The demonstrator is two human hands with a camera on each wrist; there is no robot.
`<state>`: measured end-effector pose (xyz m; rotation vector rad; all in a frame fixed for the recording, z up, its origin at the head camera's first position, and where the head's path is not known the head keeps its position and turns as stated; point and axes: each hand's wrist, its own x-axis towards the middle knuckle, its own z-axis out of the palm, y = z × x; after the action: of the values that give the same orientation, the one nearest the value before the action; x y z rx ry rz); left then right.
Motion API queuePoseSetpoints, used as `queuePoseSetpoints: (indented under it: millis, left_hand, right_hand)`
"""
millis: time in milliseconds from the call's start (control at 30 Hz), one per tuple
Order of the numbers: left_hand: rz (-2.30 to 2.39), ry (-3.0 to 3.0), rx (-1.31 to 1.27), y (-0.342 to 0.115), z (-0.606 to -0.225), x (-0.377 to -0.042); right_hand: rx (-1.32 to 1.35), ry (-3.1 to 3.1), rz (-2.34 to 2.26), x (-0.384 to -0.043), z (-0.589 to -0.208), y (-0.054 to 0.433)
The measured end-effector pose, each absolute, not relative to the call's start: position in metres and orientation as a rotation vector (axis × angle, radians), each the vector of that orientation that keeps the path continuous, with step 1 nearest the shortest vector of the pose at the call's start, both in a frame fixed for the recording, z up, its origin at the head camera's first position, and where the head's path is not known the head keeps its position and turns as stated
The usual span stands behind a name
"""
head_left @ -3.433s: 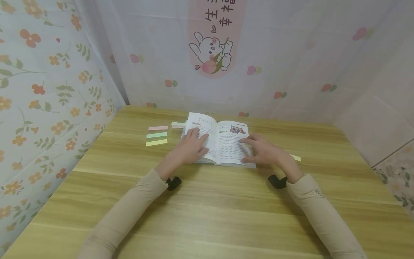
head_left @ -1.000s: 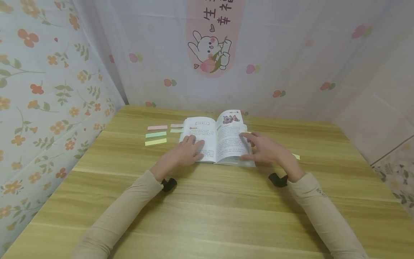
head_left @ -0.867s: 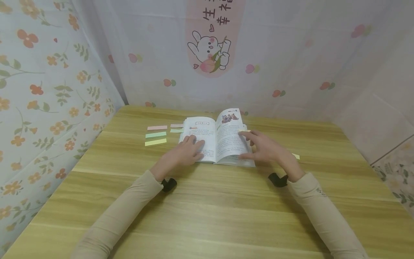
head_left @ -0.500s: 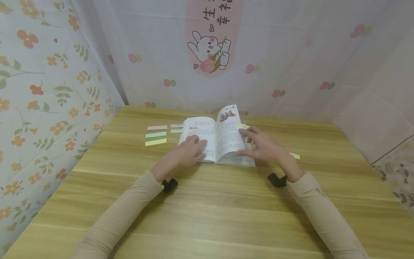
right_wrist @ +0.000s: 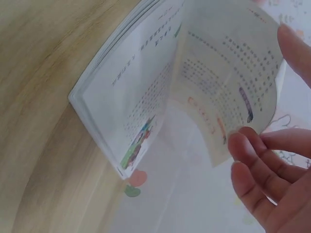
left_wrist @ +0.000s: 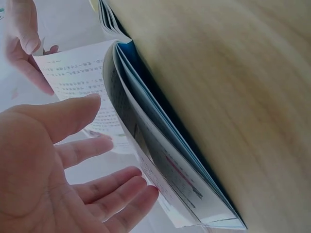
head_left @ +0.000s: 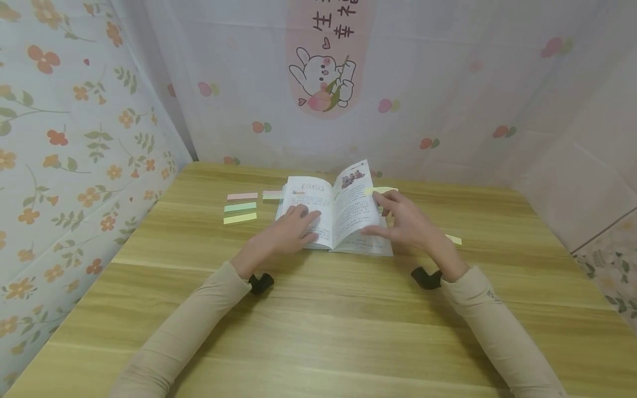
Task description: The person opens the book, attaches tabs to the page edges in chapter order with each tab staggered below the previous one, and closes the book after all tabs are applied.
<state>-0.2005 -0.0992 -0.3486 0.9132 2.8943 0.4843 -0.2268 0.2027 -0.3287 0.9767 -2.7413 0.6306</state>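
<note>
The page [head_left: 352,207], pinched by fingers of the right hand [head_left: 407,221], has risen higher, probably mid-turn, while the left hand [head_left: 286,235] rests, fingers spread, on the book [head_left: 318,199].

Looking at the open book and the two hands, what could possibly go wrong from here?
The lifted page might crease, as it curves up to the right hand. The yellow tab at its edge, close to that hand, could bend or come loose.

Room over table [head_left: 338,331] in front of book [head_left: 320,202], btwn sleeves [head_left: 186,329]; raised pg [head_left: 352,205] & R hand [head_left: 405,218] block book's R side, L hand [head_left: 291,229] its L.
</note>
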Motion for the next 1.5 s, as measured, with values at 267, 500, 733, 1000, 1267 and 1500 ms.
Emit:
queuePoseSetpoints:
  millis: [267,500,733,1000,1267,1500]
  left_hand:
    - [0.525,2.882,0.971,-0.100,-0.346,-0.200]
    - [0.576,2.876,0.974,-0.099,-0.344,-0.199]
    - [0.605,2.890,1.001,-0.099,-0.343,-0.200]
    - [0.662,2.882,1.014,-0.097,-0.343,-0.202]
    - [0.863,2.850,1.048,-0.097,-0.338,-0.201]
    - [1.016,2.840,1.068,-0.097,-0.337,-0.203]
  right_hand:
    - [0.997,-2.567,0.637,-0.224,-0.327,0.199]
    - [1.126,-2.370,0.684,-0.224,-0.330,0.192]
    - [1.169,-2.357,0.790,-0.223,-0.334,0.184]
    - [1.251,-2.414,0.806,-0.219,-0.337,0.174]
    - [1.288,-2.532,0.832,-0.213,-0.343,0.166]
    - [1.290,-2.700,0.858,-0.207,-0.346,0.159]
